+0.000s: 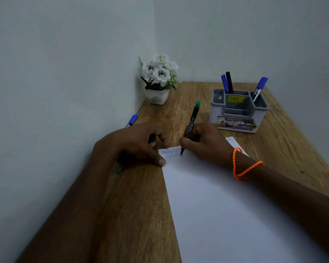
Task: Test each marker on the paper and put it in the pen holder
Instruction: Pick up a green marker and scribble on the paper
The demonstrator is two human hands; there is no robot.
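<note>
1. The black-barrelled marker with a green end [191, 123] stood tilted in the right hand [205, 142], its tip touching the far-left corner of the white sheet of paper [226, 205].
2. The right hand's grip was clenched round the marker's lower barrel, the fingers curled about it; an orange beaded band [243, 168] circled that wrist.
3. On the paper, just left of the marker's tip, ran a blue zigzag line [170, 151] with a fainter, darker zigzag [172, 156] beneath it.
4. The left hand [139, 144] lay at the paper's far-left corner, thumb tip on the paper's edge, fingers curled; a small dark thing sat within the curl, so whether that grip was holding something I cannot tell.
5. Beneath the left wrist, left of the paper, the green and red ends of more markers [120, 167] showed on the brown wooden worktop [137, 215].
6. Beyond the paper, to its right, stood the grey plastic pen holder [237, 112], carrying a blue-capped and a black-capped marker [227, 83] in the middle compartment and another blue-capped marker [259, 88] in the right one.
7. Far left of the paper, a blue-capped marker [131, 120] lay by the wall.
8. Beyond the paper, in the corner, stood a white pot of white flowers [159, 78].
</note>
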